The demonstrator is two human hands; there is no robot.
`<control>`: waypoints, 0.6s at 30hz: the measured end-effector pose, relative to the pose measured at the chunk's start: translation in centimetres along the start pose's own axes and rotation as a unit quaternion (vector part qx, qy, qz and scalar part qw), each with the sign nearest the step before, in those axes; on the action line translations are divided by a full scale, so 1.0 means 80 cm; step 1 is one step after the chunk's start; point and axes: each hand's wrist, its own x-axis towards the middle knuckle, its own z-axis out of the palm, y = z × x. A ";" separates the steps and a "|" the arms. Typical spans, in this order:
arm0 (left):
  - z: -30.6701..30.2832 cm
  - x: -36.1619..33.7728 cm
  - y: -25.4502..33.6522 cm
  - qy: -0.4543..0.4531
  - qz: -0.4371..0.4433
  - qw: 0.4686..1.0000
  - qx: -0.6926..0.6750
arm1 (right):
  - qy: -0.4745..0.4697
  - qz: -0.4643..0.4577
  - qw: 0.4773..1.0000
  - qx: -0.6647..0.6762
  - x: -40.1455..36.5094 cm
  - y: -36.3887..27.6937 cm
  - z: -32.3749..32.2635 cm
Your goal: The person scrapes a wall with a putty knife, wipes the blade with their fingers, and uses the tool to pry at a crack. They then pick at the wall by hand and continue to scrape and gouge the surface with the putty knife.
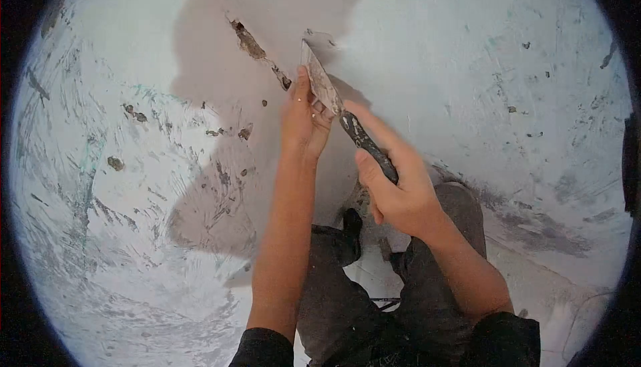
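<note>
My right hand (pixel 400 183) is wrapped round the dark, paint-spotted handle of a putty knife (pixel 323 86), whose pale-smeared blade points up and to the left. Just left of the blade is my left hand (pixel 307 116), its thumb raised along the blade's edge and its fingers curled partly behind it. What those fingers hold, if anything, is hidden. Close to the blade tip, the wall (pixel 427 53) has a small rough mark. A long chipped gouge (pixel 248 41) runs diagonally down toward my left hand.
Smaller chips and holes dot the wall, among them a round one (pixel 115 163) at the left. Shadows of my head and arms fall across the surface. My legs in dark trousers (pixel 340 300) and a dark shoe (pixel 352 227) show below.
</note>
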 end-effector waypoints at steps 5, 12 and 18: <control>-0.008 0.009 0.009 -0.033 0.018 0.998 0.049 | 0.024 -0.039 0.996 -0.081 0.003 0.026 0.008; -0.009 0.027 0.027 0.032 0.065 0.987 0.143 | 0.030 -0.071 0.992 -0.100 0.017 0.047 0.016; 0.021 0.022 0.060 0.009 0.133 0.970 0.203 | 0.019 -0.110 0.990 -0.085 0.038 0.042 0.018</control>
